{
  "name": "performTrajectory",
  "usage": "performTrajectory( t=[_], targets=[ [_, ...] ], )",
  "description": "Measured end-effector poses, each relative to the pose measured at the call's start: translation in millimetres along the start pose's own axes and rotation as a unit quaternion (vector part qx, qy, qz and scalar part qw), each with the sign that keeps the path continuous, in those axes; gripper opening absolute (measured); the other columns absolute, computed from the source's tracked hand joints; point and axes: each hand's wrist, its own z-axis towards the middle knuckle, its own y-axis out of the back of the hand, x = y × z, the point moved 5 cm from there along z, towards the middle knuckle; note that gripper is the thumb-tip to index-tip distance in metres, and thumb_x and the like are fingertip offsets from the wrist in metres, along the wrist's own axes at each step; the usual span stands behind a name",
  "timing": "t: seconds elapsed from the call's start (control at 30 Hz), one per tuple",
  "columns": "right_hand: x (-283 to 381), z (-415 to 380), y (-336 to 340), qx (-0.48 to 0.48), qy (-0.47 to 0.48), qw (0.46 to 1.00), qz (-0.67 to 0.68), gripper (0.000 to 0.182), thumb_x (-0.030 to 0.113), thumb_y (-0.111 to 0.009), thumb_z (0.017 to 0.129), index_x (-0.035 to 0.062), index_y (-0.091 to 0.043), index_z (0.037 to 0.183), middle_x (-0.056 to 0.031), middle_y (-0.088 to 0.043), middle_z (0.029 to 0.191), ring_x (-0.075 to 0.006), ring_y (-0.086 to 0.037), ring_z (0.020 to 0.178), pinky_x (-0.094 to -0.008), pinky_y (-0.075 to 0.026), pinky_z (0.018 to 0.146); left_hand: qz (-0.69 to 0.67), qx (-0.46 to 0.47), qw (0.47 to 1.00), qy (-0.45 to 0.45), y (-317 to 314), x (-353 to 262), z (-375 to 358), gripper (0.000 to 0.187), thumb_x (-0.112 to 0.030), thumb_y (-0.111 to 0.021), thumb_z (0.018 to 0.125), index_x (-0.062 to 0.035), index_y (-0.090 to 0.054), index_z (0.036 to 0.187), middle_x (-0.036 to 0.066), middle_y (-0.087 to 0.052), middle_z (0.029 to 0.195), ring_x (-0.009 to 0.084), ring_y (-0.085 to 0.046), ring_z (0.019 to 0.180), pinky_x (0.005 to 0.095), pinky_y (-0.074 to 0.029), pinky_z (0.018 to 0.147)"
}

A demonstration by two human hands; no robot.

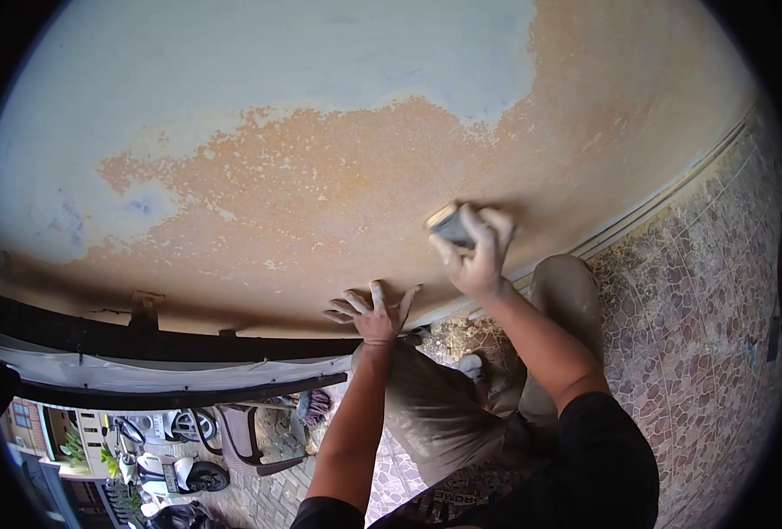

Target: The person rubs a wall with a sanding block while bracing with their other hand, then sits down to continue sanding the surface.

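Note:
My right hand is closed around a small sanding block, dark on the side facing me with a pale yellowish edge. The block is at the wall, on its worn orange-tan area, and the hand is slightly blurred. Lower and to the left, my left hand lies against the same wall with its fingers spread, holding nothing. Pale dust coats the fingers of both hands. Ragged edges of white paint border the bare patch above.
Below the wall runs a stone-patterned tiled floor scattered with yellowish flakes. My dusty trousers are close to the wall. Toward the lower left are a dark beam, a brown chair and a parked white motorcycle.

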Motion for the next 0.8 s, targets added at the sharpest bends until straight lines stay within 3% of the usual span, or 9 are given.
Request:
performTrajectory(
  t=[0.07, 0.1, 0.2, 0.3, 0.53, 0.6, 0.67, 0.73, 0.8],
  targets=[
    [-32, 30, 9, -0.109, -0.194, 0.97, 0.101, 0.067, 0.02, -0.086, 0.083, 0.0015, -0.053, 0.139, -0.01, -0.053, 0.114, -0.0252, -0.051, 0.104, -0.0404, -0.045, 0.088, 0.007, -0.009, 1.0, -0.001, 3, 1, -3, 0.123, -0.081, -0.075, 0.07, -0.0173, -0.022, 0.161, 0.036, 0.004, 0.165, 0.0665, 0.011, 0.146, 0.0856, 0.004, 0.106],
    [-32, 25, 7, -0.103, -0.192, 0.971, 0.103, 0.067, 0.02, -0.086, 0.083, 0.0015, -0.053, 0.139, -0.01, -0.053, 0.114, -0.0252, -0.051, 0.104, -0.0404, -0.045, 0.088, 0.007, -0.006, 1.0, 0.001, 3, 0, -3, 0.123, -0.08, -0.075, 0.069, -0.0175, -0.022, 0.161, 0.036, 0.004, 0.164, 0.0672, 0.01, 0.146, 0.0859, 0.004, 0.105],
    [-15, -36, -5, -0.013, -0.044, 0.999, 0.011, 0.071, 0.023, -0.088, 0.081, 0.0041, -0.053, 0.139, -0.0094, -0.051, 0.114, -0.0257, -0.051, 0.104, -0.0409, -0.046, 0.087, -0.001, -0.005, 1.0, -0.006, -3, 1, -5, 0.123, -0.081, -0.074, 0.07, -0.0186, -0.021, 0.161, 0.036, 0.004, 0.164, 0.0675, 0.01, 0.146, 0.0864, 0.003, 0.105],
    [18, -96, -20, 0.249, 0.105, 0.962, -0.037, 0.065, 0.038, -0.088, 0.076, 0.0298, -0.059, 0.133, 0.0026, -0.051, 0.108, -0.0177, -0.049, 0.102, -0.0392, -0.035, 0.088, 0.011, 0.028, 1.0, -0.001, -9, 8, -13, 0.12, -0.08, -0.071, 0.074, -0.0195, -0.018, 0.163, 0.036, 0.007, 0.165, 0.0687, 0.01, 0.145, 0.0874, 0.004, 0.104],
    [-10, 24, 8, -0.065, -0.095, 0.993, -0.025, 0.067, 0.02, -0.089, 0.08, 0.0009, -0.056, 0.135, -0.013, -0.049, 0.116, -0.0283, -0.049, 0.1, -0.0418, -0.042, 0.09, -0.007, 0.013, 1.0, 0.001, -2, 1, -6, 0.125, -0.077, -0.076, 0.07, -0.0174, -0.017, 0.163, 0.037, 0.007, 0.164, 0.0671, 0.011, 0.146, 0.0872, 0.002, 0.104],
    [-12, -39, -7, -0.014, -0.059, 0.998, 0.028, 0.067, 0.021, -0.088, 0.079, 0.0056, -0.057, 0.136, -0.0111, -0.049, 0.115, -0.0271, -0.049, 0.102, -0.0432, -0.042, 0.088, -0.005, -0.011, 1.0, -0.004, -2, 0, -1, 0.124, -0.078, -0.075, 0.071, -0.0185, -0.017, 0.163, 0.036, 0.007, 0.165, 0.0653, 0.013, 0.147, 0.0866, 0.004, 0.104],
    [11, -75, -14, 0.142, 0.092, 0.986, 0.0, 0.063, 0.029, -0.088, 0.078, 0.0182, -0.062, 0.134, -0.0056, -0.052, 0.111, -0.0225, -0.05, 0.102, -0.0439, -0.039, 0.089, 0.01, 0.006, 1.0, -0.002, -4, 3, -4, 0.123, -0.08, -0.073, 0.072, -0.0192, -0.018, 0.163, 0.034, 0.008, 0.165, 0.0641, 0.013, 0.147, 0.0856, 0.006, 0.105],
    [22, -61, -15, 0.172, 0.096, 0.981, -0.002, 0.061, 0.028, -0.087, 0.078, 0.0158, -0.063, 0.133, -0.0046, -0.054, 0.11, -0.0219, -0.05, 0.102, -0.0436, -0.037, 0.09, 0.015, 0.006, 1.0, -0.004, -5, 8, -2, 0.122, -0.081, -0.07, 0.072, -0.0193, -0.018, 0.163, 0.033, 0.008, 0.166, 0.0632, 0.014, 0.148, 0.0844, 0.008, 0.106],
    [17, -14, -4, 0.057, 0.011, 0.998, 0.003, 0.063, 0.022, -0.086, 0.081, 0.0097, -0.059, 0.137, -0.0088, -0.052, 0.115, -0.0232, -0.051, 0.103, -0.043, -0.039, 0.089, 0.004, 0.007, 1.0, -0.001, -2, 3, -3, 0.123, -0.081, -0.073, 0.071, -0.0191, -0.019, 0.163, 0.033, 0.007, 0.166, 0.0642, 0.013, 0.147, 0.0849, 0.006, 0.106]
  ],
)
